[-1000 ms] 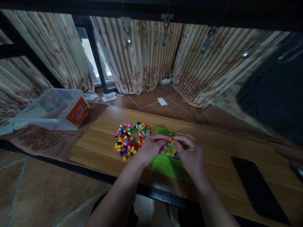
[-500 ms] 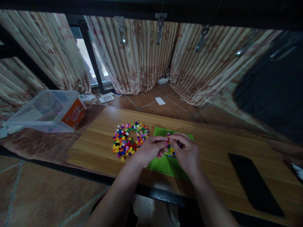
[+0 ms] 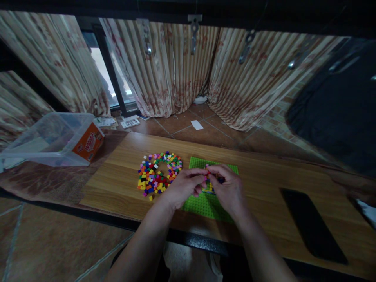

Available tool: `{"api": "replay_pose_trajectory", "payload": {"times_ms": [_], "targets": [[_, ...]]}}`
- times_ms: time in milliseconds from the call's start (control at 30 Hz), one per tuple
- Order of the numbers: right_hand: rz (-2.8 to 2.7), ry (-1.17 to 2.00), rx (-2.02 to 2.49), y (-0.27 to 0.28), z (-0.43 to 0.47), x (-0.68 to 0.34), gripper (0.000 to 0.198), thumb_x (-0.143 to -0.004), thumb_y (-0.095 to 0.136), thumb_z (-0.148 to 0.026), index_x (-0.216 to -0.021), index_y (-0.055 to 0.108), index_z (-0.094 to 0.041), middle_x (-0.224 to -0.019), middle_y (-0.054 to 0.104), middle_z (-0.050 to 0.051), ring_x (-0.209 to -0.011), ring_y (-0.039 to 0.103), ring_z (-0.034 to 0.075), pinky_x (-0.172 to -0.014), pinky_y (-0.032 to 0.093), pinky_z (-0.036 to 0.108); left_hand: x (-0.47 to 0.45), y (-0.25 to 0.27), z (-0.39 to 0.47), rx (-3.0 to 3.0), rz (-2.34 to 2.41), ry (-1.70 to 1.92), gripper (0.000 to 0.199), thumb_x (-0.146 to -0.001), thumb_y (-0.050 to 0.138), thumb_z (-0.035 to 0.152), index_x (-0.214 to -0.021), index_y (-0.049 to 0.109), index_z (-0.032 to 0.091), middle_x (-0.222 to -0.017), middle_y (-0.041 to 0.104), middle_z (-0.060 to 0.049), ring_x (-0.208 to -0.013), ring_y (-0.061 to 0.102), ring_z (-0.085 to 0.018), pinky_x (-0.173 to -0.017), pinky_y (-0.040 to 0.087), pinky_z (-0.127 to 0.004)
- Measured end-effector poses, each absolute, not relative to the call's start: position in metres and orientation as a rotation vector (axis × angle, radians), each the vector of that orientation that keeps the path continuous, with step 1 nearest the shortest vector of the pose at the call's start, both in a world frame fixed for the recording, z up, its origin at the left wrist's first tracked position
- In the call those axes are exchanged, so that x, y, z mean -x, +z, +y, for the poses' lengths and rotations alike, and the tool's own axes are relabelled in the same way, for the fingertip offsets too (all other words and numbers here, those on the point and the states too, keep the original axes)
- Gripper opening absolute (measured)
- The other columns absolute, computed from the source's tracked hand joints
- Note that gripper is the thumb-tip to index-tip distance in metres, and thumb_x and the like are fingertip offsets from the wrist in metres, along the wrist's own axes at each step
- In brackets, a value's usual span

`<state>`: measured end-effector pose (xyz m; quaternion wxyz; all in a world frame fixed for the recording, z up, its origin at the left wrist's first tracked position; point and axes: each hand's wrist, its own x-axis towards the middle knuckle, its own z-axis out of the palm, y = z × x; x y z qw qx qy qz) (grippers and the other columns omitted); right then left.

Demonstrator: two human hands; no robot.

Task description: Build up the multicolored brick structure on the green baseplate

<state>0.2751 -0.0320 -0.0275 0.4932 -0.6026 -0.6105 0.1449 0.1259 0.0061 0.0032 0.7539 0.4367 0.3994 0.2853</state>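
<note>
My left hand (image 3: 185, 185) and my right hand (image 3: 228, 188) meet fingertip to fingertip over a green studded baseplate (image 3: 202, 206). Both are closed in a pinch around small red and pink toy bricks (image 3: 208, 172); the fingers hide most of these, so how they join is unclear. Just below the fingertips, a cluster of yellow, blue and other bricks (image 3: 209, 188) sits on the baseplate, partly covered by my right hand. Left of the baseplate, a loose heap of many-coloured bricks (image 3: 152, 181) lies on the wooden tabletop (image 3: 117, 172), close to my left wrist.
A clear plastic bin (image 3: 55, 154) with an orange label stands at the far left, on a brown cloth (image 3: 44, 180). Toward the right end of the tabletop lies a flat black rectangular object (image 3: 313, 225). Striped curtains (image 3: 176, 70) hang behind the table.
The whole view has shifted slightly, with things appearing a little further left. Both hands keep their pinch over the baseplate, and the fingers have moved only slightly.
</note>
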Motion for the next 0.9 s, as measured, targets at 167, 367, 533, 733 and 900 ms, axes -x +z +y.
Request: {"api": "replay_pose_trajectory", "payload": {"times_ms": [167,367,533,733,900], "targets": [[-1.566,0.236,1.507,-0.0257,-0.0320,-0.2737,0.019,-0.084,0.057,-0.018,-0.091,0.072,-0.028,-0.095,0.073,0.003,-0.094,0.063,0.023,-0.084,0.049,0.042,-0.1235,0.0022,0.0067,-0.989,0.895,0.607,0.031,-0.079,0.064,0.019,-0.108,0.070,0.009,-0.062,0.060,0.002,-0.045,0.048,-0.006,-0.045,0.036,-0.020],[-1.570,0.204,1.501,-0.0248,-0.0317,-0.2694,0.019,-0.084,0.058,-0.016,-0.089,0.073,-0.027,-0.091,0.074,0.003,-0.092,0.062,0.024,-0.082,0.048,0.041,-0.1198,0.0022,0.0052,-0.997,0.908,0.608,0.029,-0.079,0.065,0.021,-0.106,0.071,0.012,-0.063,0.060,0.002,-0.044,0.048,-0.005,-0.045,0.036,-0.019],[-1.594,0.158,1.512,-0.0247,-0.0311,-0.2688,0.020,-0.084,0.058,-0.013,-0.086,0.073,-0.027,-0.088,0.074,0.002,-0.091,0.059,0.024,-0.084,0.045,0.042,-0.1208,0.0011,0.0061,-1.019,0.937,0.588,0.029,-0.079,0.062,0.018,-0.106,0.070,0.010,-0.063,0.060,0.002,-0.044,0.048,-0.005,-0.045,0.037,-0.019],[-1.578,0.114,1.530,-0.0263,-0.0310,-0.2713,0.019,-0.083,0.059,-0.011,-0.084,0.072,-0.025,-0.085,0.074,0.002,-0.090,0.057,0.024,-0.084,0.044,0.040,-0.1237,-0.0011,0.0062,-1.039,0.977,0.533,0.036,-0.081,0.059,0.015,-0.116,0.066,0.009,-0.064,0.061,0.002,-0.045,0.048,-0.005,-0.045,0.037,-0.018],[-1.550,0.114,1.550,-0.0269,-0.0319,-0.2747,0.017,-0.082,0.059,-0.013,-0.085,0.071,-0.024,-0.085,0.073,0.002,-0.090,0.058,0.023,-0.082,0.045,0.039,-0.1251,-0.0028,0.0055,-1.099,0.975,0.507,0.042,-0.083,0.057,0.015,-0.124,0.063,0.009,-0.063,0.060,0.003,-0.043,0.045,-0.004,-0.044,0.037,-0.018]]}}
